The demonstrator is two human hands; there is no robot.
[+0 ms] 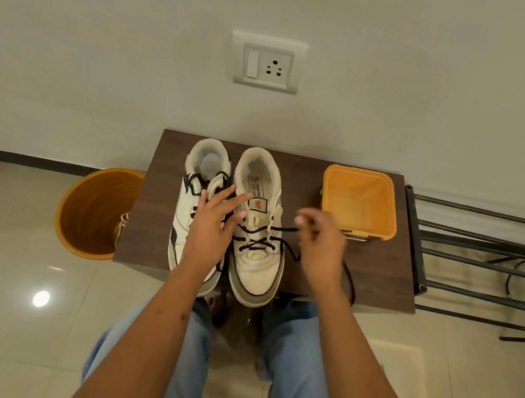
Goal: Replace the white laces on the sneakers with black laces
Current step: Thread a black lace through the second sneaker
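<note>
Two white sneakers stand side by side on a small dark wooden table [375, 280], toes toward me. The left sneaker [190, 208] carries a black lace up to its top eyelets. The right sneaker [256, 266] has a black lace [256, 244] threaded through its lower eyelets only. My left hand [213, 225] lies with straight fingers across the left sneaker, fingertips touching the right sneaker's tongue. My right hand [319, 241] pinches one end of the black lace, pulled out to the right of the shoe. The lace's other end trails over the table's front edge.
An orange square container [387, 217] stands at the table's back right. On the floor to the left sits an orange bucket [92, 211] with a white lace in it. A black metal rack [483, 259] stands to the right. The wall with a socket is behind.
</note>
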